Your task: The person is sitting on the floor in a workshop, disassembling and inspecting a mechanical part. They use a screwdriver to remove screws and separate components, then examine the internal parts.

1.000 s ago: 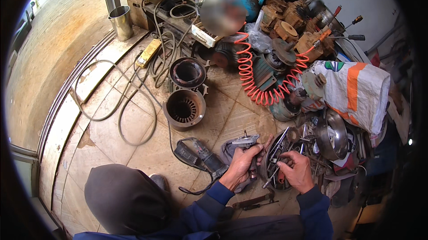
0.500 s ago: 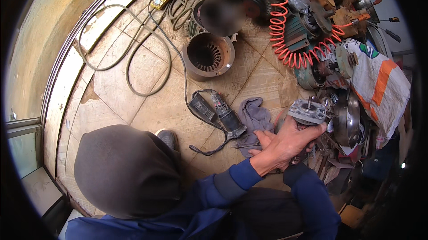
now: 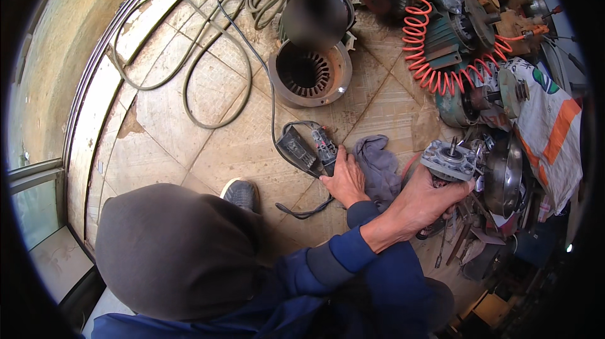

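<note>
My left hand [image 3: 416, 210] is wrapped around a power tool's metal gear head [image 3: 444, 157], whose short shaft points up. My right hand [image 3: 346, 178] reaches leftward beneath my left forearm. Its fingers close over the black motor body [image 3: 324, 143] of a corded power tool lying on the floor, with inner parts bare at the far end. Beside that body lies a dark handle cover [image 3: 295, 151] with the cord running by it. A crumpled grey cloth [image 3: 379, 166] is just right of my right hand.
Round iron motor housings [image 3: 337, 90] stand on the tiles ahead. An orange coiled hose [image 3: 435, 80] hangs over a green motor [image 3: 444, 43]. Right of me are a steel bowl [image 3: 504, 169], a white sack [image 3: 558, 118] and scattered tools. A cable loop [image 3: 217, 126] lies on the left.
My right hand has moved from the cloth leftward onto the black motor body. My left hand still holds the gear head. The view has shifted slightly.
</note>
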{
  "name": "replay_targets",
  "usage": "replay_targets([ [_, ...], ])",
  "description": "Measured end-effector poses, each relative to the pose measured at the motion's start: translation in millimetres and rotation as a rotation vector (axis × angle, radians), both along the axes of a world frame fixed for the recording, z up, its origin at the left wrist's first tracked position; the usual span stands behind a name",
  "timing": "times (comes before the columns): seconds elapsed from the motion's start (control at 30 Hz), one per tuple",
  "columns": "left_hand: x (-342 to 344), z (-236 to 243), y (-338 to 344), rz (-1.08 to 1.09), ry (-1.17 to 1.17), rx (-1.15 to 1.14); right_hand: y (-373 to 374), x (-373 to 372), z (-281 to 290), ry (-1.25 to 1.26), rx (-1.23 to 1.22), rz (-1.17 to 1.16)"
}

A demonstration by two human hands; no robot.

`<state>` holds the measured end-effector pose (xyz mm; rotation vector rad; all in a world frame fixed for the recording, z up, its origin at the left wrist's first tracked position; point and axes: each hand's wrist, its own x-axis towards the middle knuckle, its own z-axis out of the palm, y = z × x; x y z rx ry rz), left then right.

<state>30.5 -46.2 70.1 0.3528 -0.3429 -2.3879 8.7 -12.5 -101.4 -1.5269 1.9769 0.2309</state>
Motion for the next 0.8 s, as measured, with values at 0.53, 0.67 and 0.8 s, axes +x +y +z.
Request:
replay_targets([
  [0.53, 4, -17, -19, -0.019, -0.060, 0.069, -6, -12, -8, -0.045, 0.016, -0.009],
  [0.67, 2, -23, -16, 0.003, -0.040, 0.053, -5, -10, -10, -0.032, 0.003, 0.004],
  [0.8, 10, -17, -20, -0.060, -0.045, 0.115, -8, -12, -5, -0.056, 0.057, 0.052],
])
